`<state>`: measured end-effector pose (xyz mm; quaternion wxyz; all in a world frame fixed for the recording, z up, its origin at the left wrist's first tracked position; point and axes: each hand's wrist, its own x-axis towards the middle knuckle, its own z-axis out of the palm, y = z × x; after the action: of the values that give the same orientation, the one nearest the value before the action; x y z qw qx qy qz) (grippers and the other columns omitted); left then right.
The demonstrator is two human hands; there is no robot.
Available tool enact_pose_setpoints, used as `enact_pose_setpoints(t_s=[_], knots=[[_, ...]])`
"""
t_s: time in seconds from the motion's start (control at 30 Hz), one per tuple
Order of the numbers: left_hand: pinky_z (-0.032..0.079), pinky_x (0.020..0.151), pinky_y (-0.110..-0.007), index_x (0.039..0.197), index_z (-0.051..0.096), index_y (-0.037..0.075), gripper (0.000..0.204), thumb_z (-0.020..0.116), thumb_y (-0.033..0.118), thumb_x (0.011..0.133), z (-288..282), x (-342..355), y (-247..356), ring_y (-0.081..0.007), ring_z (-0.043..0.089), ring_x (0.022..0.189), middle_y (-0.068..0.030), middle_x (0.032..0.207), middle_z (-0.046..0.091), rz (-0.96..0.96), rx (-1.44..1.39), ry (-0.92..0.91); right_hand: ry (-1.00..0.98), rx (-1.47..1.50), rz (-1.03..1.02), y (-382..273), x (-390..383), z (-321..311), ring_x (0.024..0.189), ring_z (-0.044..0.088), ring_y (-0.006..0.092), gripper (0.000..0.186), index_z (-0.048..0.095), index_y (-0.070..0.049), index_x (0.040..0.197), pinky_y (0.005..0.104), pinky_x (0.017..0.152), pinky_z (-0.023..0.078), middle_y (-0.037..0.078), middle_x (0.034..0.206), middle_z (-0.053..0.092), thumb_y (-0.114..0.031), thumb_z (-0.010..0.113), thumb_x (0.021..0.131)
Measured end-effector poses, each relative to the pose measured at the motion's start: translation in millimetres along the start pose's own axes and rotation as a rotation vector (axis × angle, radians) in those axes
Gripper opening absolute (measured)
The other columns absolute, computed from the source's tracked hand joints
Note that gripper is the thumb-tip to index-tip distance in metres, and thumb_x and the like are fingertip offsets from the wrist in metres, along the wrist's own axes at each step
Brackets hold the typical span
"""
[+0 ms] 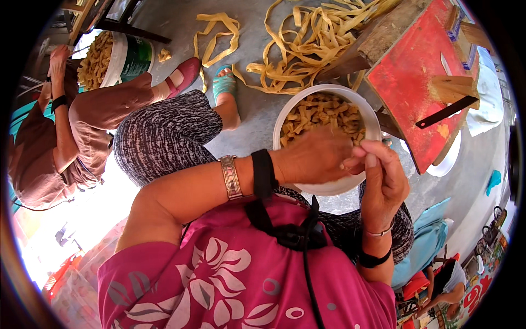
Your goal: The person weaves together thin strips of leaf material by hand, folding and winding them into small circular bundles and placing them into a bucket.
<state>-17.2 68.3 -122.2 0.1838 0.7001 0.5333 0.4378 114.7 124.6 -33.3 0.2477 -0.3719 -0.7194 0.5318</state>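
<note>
My left hand [315, 156] reaches across over a white bucket [286, 112] full of short, tan, knotted pieces [320, 107]. Its fingers are curled and slightly blurred, meeting the fingertips of my right hand [383, 175] at the bucket's right side. My right thumb and fingers are bent close together; whatever is between the two hands' fingertips is too small or hidden to make out. Just right of the bucket stands a tilted red board [405, 93] with a wooden block [446, 88] and a dark metal strip [438, 115] on it.
Long tan strips [296, 49] lie on the grey floor [235, 142] ahead. At the left, another person [76, 137] sits beside a bucket of similar pieces [96, 63]. A turquoise cloth [424, 230] lies at the right; another person [449, 282] is behind it.
</note>
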Motion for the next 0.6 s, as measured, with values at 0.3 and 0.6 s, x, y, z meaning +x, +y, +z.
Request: enact_pose_setpoints(t_s=[0.3,0.6], knots=[[0.047,0.064,-0.036,0.089,0.052,0.001,0.008,0.049,0.006,0.084,-22,-56,-157,-0.0301,0.055,0.07,-0.0125,0.079,0.052,-1.38,-0.56,0.659,-0.149,-0.156,0.093,8,-1,-1,0.066,0.062,0.0147,0.014,0.06,0.002,0.098,0.0243,0.061,0.049,0.01,0.076,0.064,0.002,0.051,0.087],[0.046,0.079,-0.041,0.091,0.051,0.002,0.042,0.073,-0.002,0.056,26,-168,-267,-0.0379,0.054,0.096,-0.0192,0.097,0.051,-1.034,0.259,0.012,-0.23,-0.178,0.226,25,14,4,0.065,0.062,0.0168,0.014,0.06,0.003,0.098,0.0254,0.06,0.049,0.011,0.075,0.063,0.002,0.053,0.086]])
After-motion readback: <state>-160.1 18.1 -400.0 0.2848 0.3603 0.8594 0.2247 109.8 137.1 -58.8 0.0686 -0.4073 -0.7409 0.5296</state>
